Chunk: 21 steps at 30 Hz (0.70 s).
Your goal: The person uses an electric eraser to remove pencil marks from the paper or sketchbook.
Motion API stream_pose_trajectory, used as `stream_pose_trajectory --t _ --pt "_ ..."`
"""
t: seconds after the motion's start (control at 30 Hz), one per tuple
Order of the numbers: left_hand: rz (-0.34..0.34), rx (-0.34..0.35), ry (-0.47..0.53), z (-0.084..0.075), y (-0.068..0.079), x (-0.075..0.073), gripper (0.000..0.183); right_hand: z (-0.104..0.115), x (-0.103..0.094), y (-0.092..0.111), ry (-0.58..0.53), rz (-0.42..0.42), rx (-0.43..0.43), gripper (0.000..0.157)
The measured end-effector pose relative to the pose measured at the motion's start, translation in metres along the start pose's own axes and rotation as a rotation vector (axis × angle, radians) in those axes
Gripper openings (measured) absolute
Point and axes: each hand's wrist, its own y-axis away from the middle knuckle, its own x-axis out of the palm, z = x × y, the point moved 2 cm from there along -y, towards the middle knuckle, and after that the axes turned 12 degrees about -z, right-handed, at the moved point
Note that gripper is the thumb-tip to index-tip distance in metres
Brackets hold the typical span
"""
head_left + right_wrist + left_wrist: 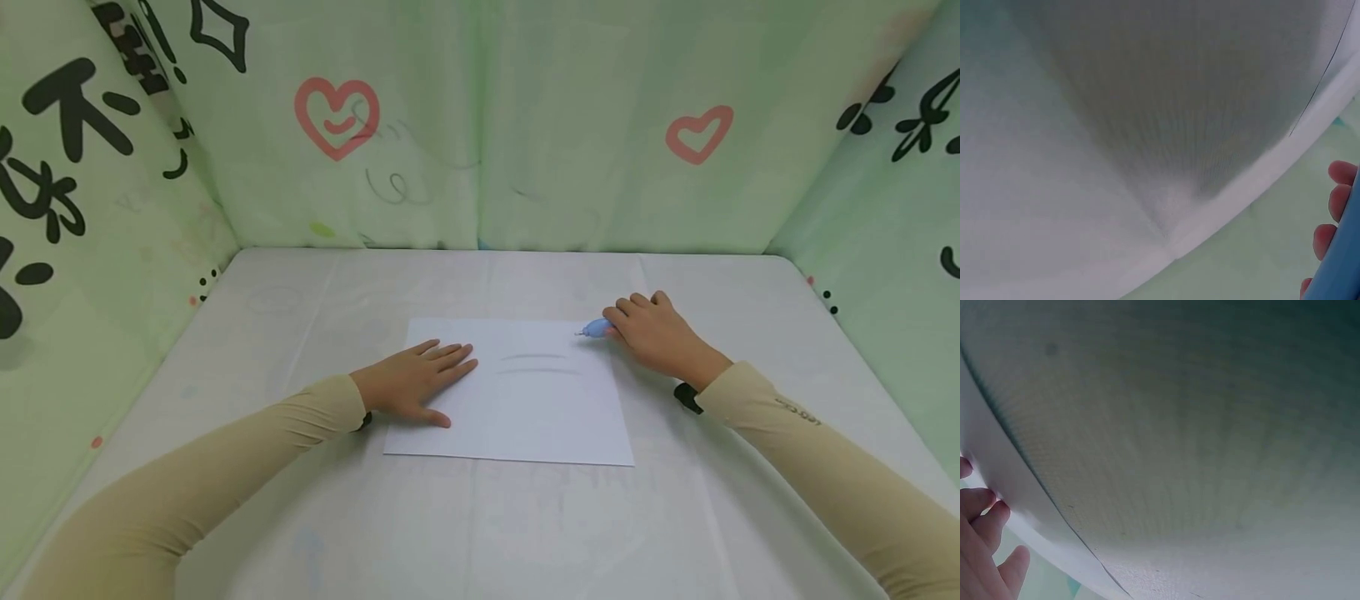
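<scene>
A white sheet of paper (525, 417) lies on the table, with two faint, roughly parallel grey streaks across its upper middle. My left hand (420, 379) rests flat on the sheet's left part, fingers spread; some of its fingertips (1004, 509) show at the left of the left wrist view. At the sheet's upper right edge, my right hand (660, 337) grips a blue pen-shaped tool (597, 328) with a thin metal tip pointing left. The right wrist view shows fingers curled round its blue body (1341, 262). The palm hides the rest of the tool.
A white cloth (300, 517) covers the table under the paper. Pale green curtains (562, 167) with red hearts and black markings stand behind and at both sides. Both forearms wear beige sleeves (247, 458), with a black band (687, 397) at the right wrist.
</scene>
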Motion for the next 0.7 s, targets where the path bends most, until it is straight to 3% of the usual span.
stream_pose_trajectory --t 0.2,0.37,0.7 --pt "0.011 -0.010 0.001 0.0000 -0.0006 0.0005 0.090 -0.0014 0.0005 0.0002 -0.078 0.131 0.115 0.021" --pt "0.017 -0.012 -0.004 0.0001 -0.0011 -0.0003 0.090 -0.0033 0.0008 -0.0017 -0.152 0.182 0.161 0.019" --pt "0.027 -0.019 0.007 -0.0017 -0.0003 -0.0040 0.090 -0.0009 0.0043 -0.0053 -0.125 0.160 0.093 0.023"
